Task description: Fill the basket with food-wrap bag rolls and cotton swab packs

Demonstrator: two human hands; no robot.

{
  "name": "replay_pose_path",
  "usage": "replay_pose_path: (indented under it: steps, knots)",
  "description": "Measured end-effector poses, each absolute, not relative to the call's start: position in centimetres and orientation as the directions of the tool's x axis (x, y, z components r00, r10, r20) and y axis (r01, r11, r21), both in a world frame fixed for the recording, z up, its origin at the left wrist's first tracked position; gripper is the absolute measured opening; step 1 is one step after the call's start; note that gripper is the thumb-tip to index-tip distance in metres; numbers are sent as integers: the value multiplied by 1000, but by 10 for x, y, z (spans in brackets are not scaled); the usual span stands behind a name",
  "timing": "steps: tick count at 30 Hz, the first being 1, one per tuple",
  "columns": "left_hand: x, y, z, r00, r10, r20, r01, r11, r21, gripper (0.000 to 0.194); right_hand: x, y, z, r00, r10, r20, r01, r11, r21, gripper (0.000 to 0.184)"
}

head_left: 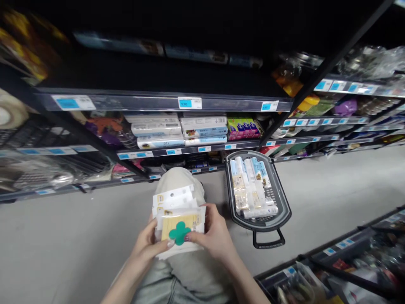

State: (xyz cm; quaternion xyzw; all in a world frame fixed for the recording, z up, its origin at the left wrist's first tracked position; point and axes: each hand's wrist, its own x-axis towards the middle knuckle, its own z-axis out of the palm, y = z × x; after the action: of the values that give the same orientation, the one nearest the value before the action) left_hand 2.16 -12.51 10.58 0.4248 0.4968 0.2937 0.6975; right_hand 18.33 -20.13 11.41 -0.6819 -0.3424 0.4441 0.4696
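Observation:
Both hands grip a small stack of flat packets [171, 221] above my knees. The front packet is clear and yellowish, with a green four-lobed shape on it; white-topped packets fan out behind. My left hand [147, 245] closes on the lower left edge, thumb on the front. My right hand [215, 232] holds the right edge, its thumb beside the green shape. The fingers behind the stack are hidden. To the right on the floor stands a grey basket [281, 198] holding several white and blue rolls [249, 169] and small yellowish packs [242, 200].
A dark shelf unit [158, 101] with price labels runs across in front. White rolls [158, 128] and purple-green boxes [243, 128] sit on its lower shelf. The basket's handle [268, 245] points toward me. Another shelf [332, 253] with goods borders the lower right.

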Motion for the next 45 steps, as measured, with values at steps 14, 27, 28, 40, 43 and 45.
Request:
replay_pose_path:
  steps: [14, 27, 28, 40, 43, 45]
  knots:
    - [21, -119, 98, 478, 846, -237, 81, 226, 971, 53, 183, -221, 84, 520, 804, -289, -22, -325, -945, 44]
    - [22, -118, 99, 455, 866, -207, 147, 156, 977, 33, 180, -223, 90, 680, 693, -241, -134, -206, -969, 43]
    - [21, -118, 97, 445, 871, -209, 143, 161, 977, 32, 180, -223, 91, 683, 676, -275, -177, -213, -961, 45]
    - [24, -121, 94, 356, 918, -177, 21, 182, 983, 28, 173, -213, 96, 722, 645, -252, -275, -68, -959, 37]
    - [26, -122, 93, 334, 921, -200, 26, 203, 979, 27, 193, -218, 102, 764, 630, -136, -251, 96, -963, 24]
    - [26, -123, 92, 331, 922, -201, 37, 200, 979, 27, 208, -223, 108, 755, 655, 24, -168, 228, -959, 16]
